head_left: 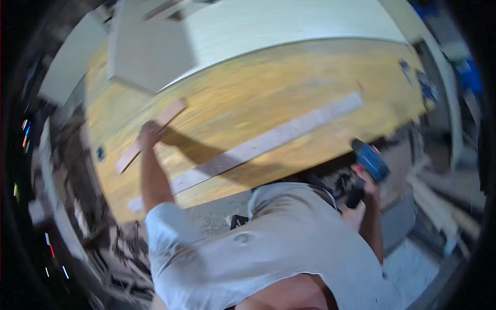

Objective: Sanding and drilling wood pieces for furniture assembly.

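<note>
My left hand is closed over the middle of a short, flat wooden strip, pale pinkish in colour. The strip slants over the left part of a yellowish wooden worktop; whether it rests flat or is lifted, I cannot tell. A longer pale strip with small dark marks lies diagonally across the worktop, nearer to me. Off the near right edge, my right hand grips the handle of a blue and black cordless drill. Motion blurs the drill's front end, and any bit in it cannot be made out.
Large white panels lie along the far side. Another light panel stands at the far left. Small tools sit at the right end. Wood scraps are heaped at lower left, and lengths of timber lie at right.
</note>
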Tool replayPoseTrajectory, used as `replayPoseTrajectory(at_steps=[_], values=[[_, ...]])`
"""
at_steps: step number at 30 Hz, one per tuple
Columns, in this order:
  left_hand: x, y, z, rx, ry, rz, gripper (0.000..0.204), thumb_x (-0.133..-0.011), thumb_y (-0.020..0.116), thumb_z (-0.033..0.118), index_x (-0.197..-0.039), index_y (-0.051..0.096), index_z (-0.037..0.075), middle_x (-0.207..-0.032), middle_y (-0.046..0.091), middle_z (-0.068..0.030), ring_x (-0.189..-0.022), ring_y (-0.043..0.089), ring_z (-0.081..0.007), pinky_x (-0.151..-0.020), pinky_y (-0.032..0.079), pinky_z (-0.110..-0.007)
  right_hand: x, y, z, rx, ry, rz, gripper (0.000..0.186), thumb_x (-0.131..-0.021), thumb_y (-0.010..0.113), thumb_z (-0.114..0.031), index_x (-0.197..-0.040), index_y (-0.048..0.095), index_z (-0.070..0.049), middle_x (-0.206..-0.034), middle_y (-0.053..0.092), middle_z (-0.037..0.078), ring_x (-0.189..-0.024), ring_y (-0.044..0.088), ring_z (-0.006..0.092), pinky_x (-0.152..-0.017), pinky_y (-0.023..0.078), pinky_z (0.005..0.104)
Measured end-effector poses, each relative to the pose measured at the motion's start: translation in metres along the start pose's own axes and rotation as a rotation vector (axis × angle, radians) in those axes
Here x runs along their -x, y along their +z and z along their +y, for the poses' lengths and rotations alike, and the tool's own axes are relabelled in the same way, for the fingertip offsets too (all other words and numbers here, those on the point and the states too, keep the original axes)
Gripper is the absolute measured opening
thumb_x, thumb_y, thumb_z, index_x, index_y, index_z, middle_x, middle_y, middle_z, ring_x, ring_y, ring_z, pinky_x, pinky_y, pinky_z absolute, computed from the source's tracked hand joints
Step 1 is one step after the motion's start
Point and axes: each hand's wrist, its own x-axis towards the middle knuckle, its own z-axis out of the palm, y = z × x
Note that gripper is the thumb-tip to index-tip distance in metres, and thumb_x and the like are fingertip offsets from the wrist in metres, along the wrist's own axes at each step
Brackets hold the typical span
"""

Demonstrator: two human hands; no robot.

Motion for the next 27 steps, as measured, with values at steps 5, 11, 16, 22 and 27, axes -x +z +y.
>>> replayPoseTrajectory(at_steps=[5, 11, 16, 22, 27], values=[[0.012, -0.059, 0.119, 0.129, 0.023, 0.151, 0.064, -0.077, 0.073, 0.045, -0.132, 0.054, 0.02, -0.128, 0.056, -0.0107, -0.114, 0.056, -0.0373, -0.093, 0.049, -0.049, 0.014, 0.007, 0.002, -0.012, -0.138, -0.039, 0.034, -0.081, 0.065, -0.01, -0.114, 0.06, -0.002, -0.094, 0.068, 0.011, -0.065, 0.064, 0.0173, -0.061, 0.054, 0.0321], [0.034, -0.069, 0.24, 0.318, 0.345, 0.281, 0.07, -0.071, 0.078, 0.045, -0.131, 0.055, 0.019, -0.114, 0.06, -0.0182, -0.101, 0.059, -0.0424, -0.084, 0.051, -0.051, -0.005, -0.008, 0.006, -0.159, -0.186, -0.092, 0.051, -0.077, 0.061, -0.008, -0.127, 0.049, -0.005, -0.094, 0.065, 0.014, -0.062, 0.062, 0.0196, -0.059, 0.054, 0.0338], [0.05, -0.085, 0.338, 0.344, 0.239, 0.378, 0.07, -0.072, 0.078, 0.049, -0.132, 0.056, 0.02, -0.113, 0.061, -0.0162, -0.104, 0.057, -0.04, -0.09, 0.048, -0.049, -0.036, -0.053, 0.003, -0.167, -0.199, -0.014, 0.046, -0.077, 0.062, -0.01, -0.122, 0.052, -0.003, -0.093, 0.065, 0.013, -0.064, 0.063, 0.0192, -0.06, 0.054, 0.0339], [0.087, -0.154, 0.572, 1.064, 0.589, 0.237, 0.037, -0.084, 0.073, 0.025, -0.115, 0.064, 0.007, -0.105, 0.066, -0.0139, -0.095, 0.063, -0.0276, -0.084, 0.051, -0.039, -0.1, -0.136, 0.003, -0.331, -0.101, -0.004, 0.039, -0.078, 0.063, -0.013, -0.115, 0.055, -0.001, -0.096, 0.066, 0.013, -0.066, 0.063, 0.0189, -0.062, 0.054, 0.0334], [0.137, -0.132, 0.806, 0.692, 1.084, 0.258, 0.037, -0.088, 0.062, 0.024, -0.124, 0.06, 0.016, -0.12, 0.06, -0.012, -0.113, 0.055, -0.032, -0.095, 0.046, -0.042, -0.137, -0.198, -0.036, -0.351, -0.252, -0.047, 0.055, -0.077, 0.062, -0.01, -0.13, 0.047, -0.005, -0.098, 0.065, 0.014, -0.067, 0.064, 0.0193, -0.063, 0.055, 0.0333]])
